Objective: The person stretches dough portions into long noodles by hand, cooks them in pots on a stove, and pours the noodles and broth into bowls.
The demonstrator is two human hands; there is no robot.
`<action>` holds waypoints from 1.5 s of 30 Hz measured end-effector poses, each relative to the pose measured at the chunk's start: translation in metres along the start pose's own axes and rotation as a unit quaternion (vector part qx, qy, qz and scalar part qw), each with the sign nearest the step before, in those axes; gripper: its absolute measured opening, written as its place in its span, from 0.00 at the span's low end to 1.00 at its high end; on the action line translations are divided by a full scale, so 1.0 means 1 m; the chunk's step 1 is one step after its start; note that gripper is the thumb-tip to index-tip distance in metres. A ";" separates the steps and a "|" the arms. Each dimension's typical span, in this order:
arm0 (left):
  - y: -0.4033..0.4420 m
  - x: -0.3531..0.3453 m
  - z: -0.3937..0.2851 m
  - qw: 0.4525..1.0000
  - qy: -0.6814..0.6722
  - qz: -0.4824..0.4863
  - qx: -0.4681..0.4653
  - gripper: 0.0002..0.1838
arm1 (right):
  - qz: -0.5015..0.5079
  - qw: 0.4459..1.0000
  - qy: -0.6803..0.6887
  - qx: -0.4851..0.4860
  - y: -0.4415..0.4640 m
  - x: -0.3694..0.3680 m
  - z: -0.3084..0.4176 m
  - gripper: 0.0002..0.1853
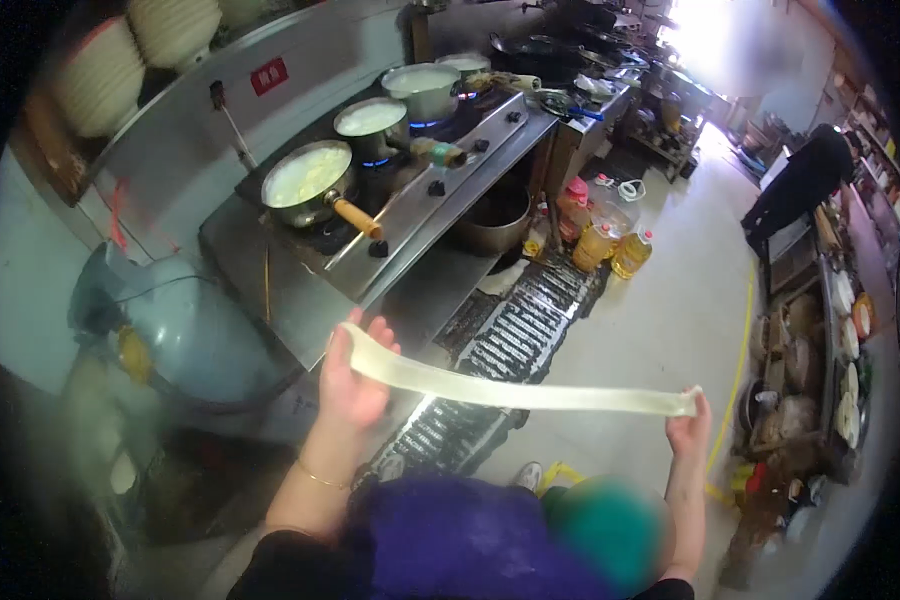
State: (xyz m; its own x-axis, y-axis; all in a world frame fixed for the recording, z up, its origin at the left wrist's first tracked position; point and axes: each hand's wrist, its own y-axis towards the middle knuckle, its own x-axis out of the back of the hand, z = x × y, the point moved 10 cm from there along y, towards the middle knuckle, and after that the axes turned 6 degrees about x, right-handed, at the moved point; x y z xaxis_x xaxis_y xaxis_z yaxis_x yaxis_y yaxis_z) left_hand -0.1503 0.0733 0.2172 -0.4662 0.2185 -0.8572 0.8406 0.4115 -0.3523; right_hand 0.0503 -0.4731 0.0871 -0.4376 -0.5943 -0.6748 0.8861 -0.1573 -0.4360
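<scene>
A long pale strip of dough [500, 391] hangs stretched between my two hands, sagging slightly in the middle. At its left end, my left hand [357, 375] holds the strip between thumb and palm, with the fingertips showing behind it. My right hand [688, 425] pinches the other end with its fingers closed. Beyond my left hand, a pot with a wooden handle [308, 187] stands on the stove [410, 240], filled with pale, foamy contents. Farther along the stove are more pots, with blue flames under some of them.
Oil bottles [595, 248] stand on the floor past a metal drain grate [515, 335]. A large grey-blue container [190, 330] is at the left. Shelves with dishes [800, 370] line the right side, where a person in dark clothes [805, 185] bends over.
</scene>
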 end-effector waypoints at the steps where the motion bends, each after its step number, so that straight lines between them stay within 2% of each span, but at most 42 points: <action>1: -0.007 -0.005 0.003 0.999 0.032 -0.019 -0.026 0.14 | 0.018 0.999 -0.042 -0.006 0.021 -0.009 -0.003 0.10; 2: -0.013 -0.010 0.000 0.996 0.063 -0.036 -0.052 0.15 | 0.068 0.997 -0.037 0.009 0.054 -0.004 0.008 0.10; 4: -0.032 -0.029 -0.075 0.980 0.094 0.037 -0.169 0.16 | 0.174 0.983 -0.022 0.052 0.145 0.017 0.060 0.10; 5: -0.052 -0.018 -0.145 0.949 0.170 0.006 -0.265 0.16 | 0.133 0.986 -0.061 0.078 0.198 0.063 0.108 0.10; 6: -0.085 0.020 -0.218 0.918 0.124 -0.134 -0.351 0.16 | 0.093 0.985 -0.102 0.103 0.237 0.093 0.143 0.11; 7: -0.110 0.037 -0.289 0.904 0.195 -0.014 -0.380 0.16 | -0.041 0.990 -0.080 0.106 0.241 0.106 0.168 0.10; 8: -0.154 0.024 -0.300 0.852 0.136 -0.202 -0.464 0.16 | -0.176 0.977 -0.056 0.105 0.234 0.122 0.191 0.10; 11: -0.180 -0.002 -0.282 0.865 0.181 -0.179 -0.432 0.19 | -0.131 0.990 -0.043 0.038 0.222 0.079 0.157 0.08; 12: -0.179 -0.005 -0.277 0.871 0.207 -0.165 -0.414 0.20 | -0.071 0.997 -0.011 0.010 0.240 0.064 0.137 0.08; 13: -0.179 -0.034 -0.244 0.901 0.177 -0.122 -0.377 0.14 | -0.012 1.000 0.019 -0.019 0.256 0.050 0.116 0.08; 14: -0.181 -0.057 -0.223 0.905 0.186 -0.091 -0.372 0.14 | -0.037 0.997 0.009 -0.067 0.218 0.010 0.098 0.07; 15: -0.180 -0.078 -0.206 0.908 0.197 -0.060 -0.366 0.13 | 0.073 0.995 0.025 -0.068 0.221 -0.017 0.088 0.08; 16: -0.180 -0.098 -0.197 0.910 0.207 -0.025 -0.359 0.13 | 0.082 0.994 0.013 -0.064 0.218 -0.030 0.087 0.08; 18: -0.195 -0.118 -0.206 0.869 0.237 -0.111 -0.419 0.20 | 0.107 0.993 -0.013 -0.052 0.217 -0.060 0.092 0.09; 19: -0.205 -0.123 -0.212 0.844 0.249 -0.157 -0.449 0.23 | 0.162 0.985 -0.057 0.002 0.235 -0.063 0.109 0.11; 21: -0.246 -0.095 -0.303 0.832 0.201 -0.166 -0.490 0.17 | 0.199 0.973 -0.054 0.106 0.295 -0.035 0.161 0.13; 23: -0.328 -0.024 -0.450 0.785 0.265 -0.184 -0.528 0.19 | 0.169 0.977 -0.100 0.087 0.351 0.016 0.207 0.15; 24: -0.368 0.010 -0.521 0.760 0.294 -0.195 -0.547 0.20 | 0.100 0.984 -0.129 0.065 0.325 0.014 0.214 0.14; 25: -0.369 0.009 -0.530 0.772 0.304 -0.162 -0.535 0.18 | 0.030 0.986 -0.157 0.044 0.305 0.022 0.224 0.12; 26: -0.369 0.003 -0.533 0.784 0.313 -0.130 -0.521 0.17 | 0.008 0.990 -0.128 0.052 0.311 0.029 0.219 0.13; 28: -0.357 -0.018 -0.527 0.806 0.330 -0.063 -0.488 0.15 | -0.040 0.994 -0.071 0.069 0.348 0.070 0.210 0.15; 29: -0.351 -0.022 -0.527 0.816 0.337 -0.030 -0.469 0.14 | -0.008 0.997 -0.069 0.045 0.350 0.063 0.194 0.15; 31: -0.295 -0.089 -0.435 0.820 0.284 -0.108 -0.485 0.10 | 0.054 0.996 -0.064 -0.005 0.333 0.047 0.142 0.15; 33: -0.238 -0.182 -0.347 0.846 0.286 -0.021 -0.450 0.10 | 0.166 0.983 -0.060 -0.060 0.254 -0.037 0.101 0.15; 34: -0.213 -0.225 -0.302 0.848 0.292 -0.013 -0.441 0.11 | 0.196 0.976 -0.058 -0.081 0.217 -0.078 0.085 0.15; 36: -0.163 -0.301 -0.214 0.852 0.361 0.095 -0.366 0.13 | 0.220 0.967 -0.047 -0.118 0.135 -0.156 0.056 0.16; 37: -0.136 -0.328 -0.178 0.853 0.391 0.220 -0.268 0.16 | 0.305 0.942 -0.050 -0.128 0.103 -0.193 0.038 0.14; 38: -0.119 -0.345 -0.149 0.853 0.398 0.216 -0.260 0.17 | 0.359 0.923 -0.051 -0.130 0.079 -0.221 0.017 0.13; 40: -0.088 -0.370 -0.086 0.857 0.405 0.189 -0.254 0.21 | 0.420 0.868 -0.254 -0.074 0.013 -0.265 -0.019 0.15; 41: -0.076 -0.378 -0.061 0.860 0.408 0.169 -0.257 0.23 | 0.495 0.807 -0.321 -0.026 -0.022 -0.290 -0.038 0.16; 42: -0.067 -0.388 -0.035 0.858 0.416 0.173 -0.248 0.24 | 0.587 0.742 -0.323 0.027 -0.060 -0.314 -0.051 0.17; 43: -0.060 -0.395 -0.012 0.856 0.424 0.176 -0.238 0.25 | 0.618 0.702 -0.346 0.076 -0.089 -0.330 -0.064 0.14; 44: -0.053 -0.398 0.006 0.858 0.427 0.183 -0.220 0.26 | 0.662 0.594 -0.353 0.291 -0.119 -0.351 -0.061 0.14; 45: -0.049 -0.401 0.022 0.857 0.431 0.196 -0.205 0.26 | 0.676 0.588 -0.369 0.245 -0.133 -0.359 -0.073 0.13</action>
State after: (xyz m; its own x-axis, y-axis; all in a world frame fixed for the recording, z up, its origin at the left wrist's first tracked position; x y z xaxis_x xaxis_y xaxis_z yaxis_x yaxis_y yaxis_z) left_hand 0.0015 -0.0541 0.5703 -0.3485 0.9108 -0.2214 0.8944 0.3938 0.2120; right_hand 0.0786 -0.1812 0.3435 0.7444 -0.5892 0.3142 0.3643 0.7527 0.5484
